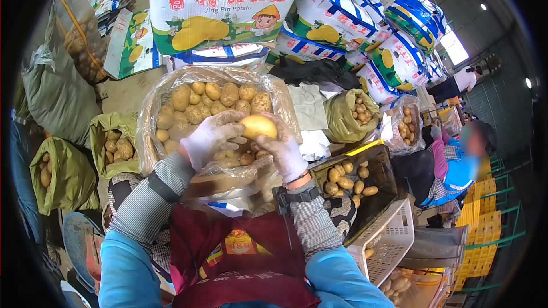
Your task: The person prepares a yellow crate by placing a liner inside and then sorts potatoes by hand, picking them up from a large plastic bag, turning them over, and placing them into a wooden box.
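Note:
A large, smooth yellow potato (260, 127) is held above a plastic-lined box (290, 115) of potatoes in front of me. My right hand (283, 149), in a whitish glove, grips its right side with fingers curled round it. At the left end of the same potato, my left hand (211, 138), gloved too, has its bent fingers against it. Below and behind both hands lie several potatoes (214, 100), some with soil on the skin. The clear plastic liner (149, 100) is folded out over the box's edges.
A dark crate (383, 162) with potatoes stands to my right, beside a white plastic basket (394, 231). Green sacks (65, 174) of potatoes stand left. Printed potato cartons (222, 11) are stacked ahead. A person in blue (456, 162) sits at far right.

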Demonstrator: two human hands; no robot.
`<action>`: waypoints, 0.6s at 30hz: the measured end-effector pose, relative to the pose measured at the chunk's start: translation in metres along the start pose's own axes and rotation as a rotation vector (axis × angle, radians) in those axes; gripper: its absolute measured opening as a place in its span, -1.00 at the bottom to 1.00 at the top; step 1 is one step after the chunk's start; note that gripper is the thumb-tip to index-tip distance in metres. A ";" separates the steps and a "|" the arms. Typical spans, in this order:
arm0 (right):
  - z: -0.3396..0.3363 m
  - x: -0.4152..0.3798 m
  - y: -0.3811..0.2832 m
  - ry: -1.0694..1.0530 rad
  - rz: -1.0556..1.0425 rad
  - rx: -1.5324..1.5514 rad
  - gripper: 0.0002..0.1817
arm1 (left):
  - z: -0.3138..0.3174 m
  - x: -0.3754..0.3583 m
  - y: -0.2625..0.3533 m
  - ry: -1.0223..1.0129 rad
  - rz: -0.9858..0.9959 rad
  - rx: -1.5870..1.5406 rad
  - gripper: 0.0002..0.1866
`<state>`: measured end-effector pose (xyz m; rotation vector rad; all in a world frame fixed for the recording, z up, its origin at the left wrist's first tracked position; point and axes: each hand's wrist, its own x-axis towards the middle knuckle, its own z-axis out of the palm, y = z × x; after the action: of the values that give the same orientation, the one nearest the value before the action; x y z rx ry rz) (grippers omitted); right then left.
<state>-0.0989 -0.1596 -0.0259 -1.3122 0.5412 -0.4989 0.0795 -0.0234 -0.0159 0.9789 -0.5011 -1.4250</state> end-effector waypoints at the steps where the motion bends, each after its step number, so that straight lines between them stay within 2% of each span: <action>1: -0.007 -0.002 0.002 0.045 0.076 0.147 -0.41 | 0.001 -0.001 0.004 0.007 -0.047 -0.035 -0.45; 5: -0.020 -0.015 0.000 0.047 0.093 0.276 -0.46 | 0.009 -0.003 0.008 -0.038 0.050 0.103 -0.37; 8: -0.006 -0.022 -0.013 0.002 0.075 0.014 -0.45 | 0.016 0.006 -0.005 -0.139 0.067 0.104 -0.30; 11: 0.004 -0.020 -0.011 -0.006 0.011 -0.116 -0.44 | 0.010 0.010 -0.010 -0.148 0.136 0.086 -0.31; 12: 0.004 -0.022 -0.010 -0.035 -0.077 -0.200 -0.44 | 0.008 0.009 -0.010 -0.135 0.138 0.105 -0.32; 17: 0.013 -0.023 -0.011 -0.086 -0.144 -0.269 -0.44 | 0.006 0.012 -0.010 -0.071 0.122 0.148 -0.37; 18: 0.012 -0.022 -0.005 -0.103 -0.214 -0.327 -0.43 | 0.009 0.010 -0.008 -0.012 0.101 0.185 -0.41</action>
<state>-0.1090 -0.1376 -0.0171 -1.7103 0.4091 -0.5299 0.0693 -0.0344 -0.0204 1.0767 -0.6913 -1.3112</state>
